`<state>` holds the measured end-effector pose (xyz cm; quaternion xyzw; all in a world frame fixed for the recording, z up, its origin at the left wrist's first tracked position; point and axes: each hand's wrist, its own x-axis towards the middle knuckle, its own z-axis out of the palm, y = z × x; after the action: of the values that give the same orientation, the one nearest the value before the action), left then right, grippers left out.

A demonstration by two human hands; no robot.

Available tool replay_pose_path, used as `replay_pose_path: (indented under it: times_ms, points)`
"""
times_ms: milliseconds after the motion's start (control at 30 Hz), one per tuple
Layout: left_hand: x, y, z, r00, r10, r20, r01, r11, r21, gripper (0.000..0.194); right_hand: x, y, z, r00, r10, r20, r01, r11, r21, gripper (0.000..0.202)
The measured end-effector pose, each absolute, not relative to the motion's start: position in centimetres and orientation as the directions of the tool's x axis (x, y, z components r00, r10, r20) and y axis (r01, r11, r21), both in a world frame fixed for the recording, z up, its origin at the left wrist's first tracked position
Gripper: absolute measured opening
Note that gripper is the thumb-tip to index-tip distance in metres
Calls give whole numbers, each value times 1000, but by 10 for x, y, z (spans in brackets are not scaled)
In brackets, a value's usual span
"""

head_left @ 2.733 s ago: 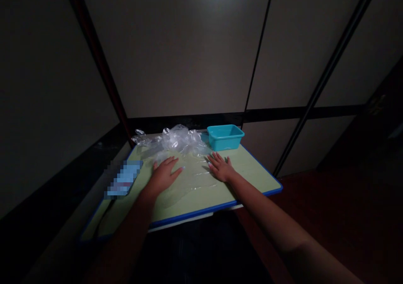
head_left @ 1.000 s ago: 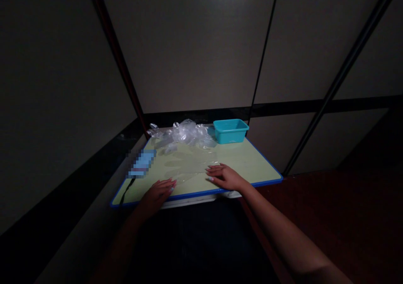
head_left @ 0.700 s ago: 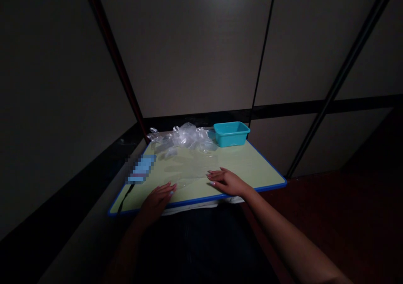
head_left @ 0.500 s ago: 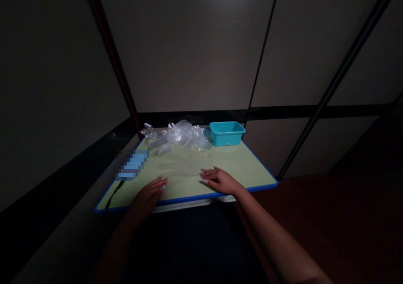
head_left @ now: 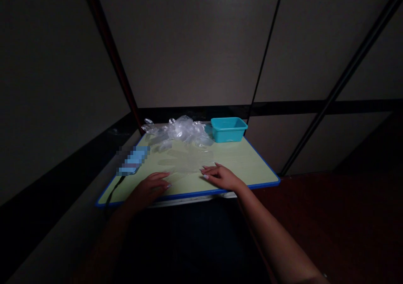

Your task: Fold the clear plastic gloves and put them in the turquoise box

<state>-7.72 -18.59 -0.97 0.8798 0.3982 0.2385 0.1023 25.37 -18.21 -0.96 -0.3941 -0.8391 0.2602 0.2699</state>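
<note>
- Surface: pale yellow tabletop (head_left: 252,164) with blue edging, bearing a crumpled heap of clear plastic (head_left: 184,129), a turquoise tub (head_left: 229,135) and a pixelated flat object (head_left: 134,160).
- Room: dim; panelled wall (head_left: 195,48) behind, dark red floor (head_left: 315,216) at right.
- Clear plastic glove (head_left: 187,161): spread flat at mid-table, before the heap.
- Left hand (head_left: 150,187): half open, gripping nothing visible, near the glove.
- Right hand (head_left: 221,176): loosely open, fingertips at the glove's near edge; no grip seen.
- Change: both hands, earlier splayed farther in, now lie by the front edge.
</note>
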Motion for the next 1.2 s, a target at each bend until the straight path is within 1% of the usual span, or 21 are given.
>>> replay_pose_path:
  times_ms: [133,300,400,567,667,733,867,967,1100,1200]
  points:
    - [-91,-198,-14,598,751,279,662,-659,357,33,254,-183,-8,-537,806,249,515,547,-660,32]
    - [-87,-204,-16,571,762,305,702,-646,301,38,255,-183,-8,-537,811,232,522,536,-664,30]
    - [-80,-204,-16,559,765,319,697,-642,319,39,255,-182,-10,-534,812,236,521,536,-664,30]
    - [-77,-205,-16,504,781,368,670,-623,404,39,255,-182,-10,-542,804,246,512,547,-662,31]
    - [-76,-204,-13,436,798,416,627,-601,496,40,255,-183,-8,-536,809,243,514,541,-666,33]
    - [-73,-202,-9,394,818,419,596,-574,561,43,255,-184,-7,-536,810,236,505,533,-679,33]
    - [-63,-194,1,277,880,387,563,-475,676,47,256,-183,-8,-525,817,239,455,507,-732,32]
    - [-57,-180,9,208,916,342,542,-399,739,49,257,-182,-9,-520,819,243,429,496,-755,32]
    - [-51,-150,20,207,940,272,533,-342,774,48,257,-182,-9,-520,818,248,421,498,-759,33]
    - [-46,-120,27,273,944,187,573,-316,756,43,256,-184,-7,-530,809,255,414,510,-754,33]
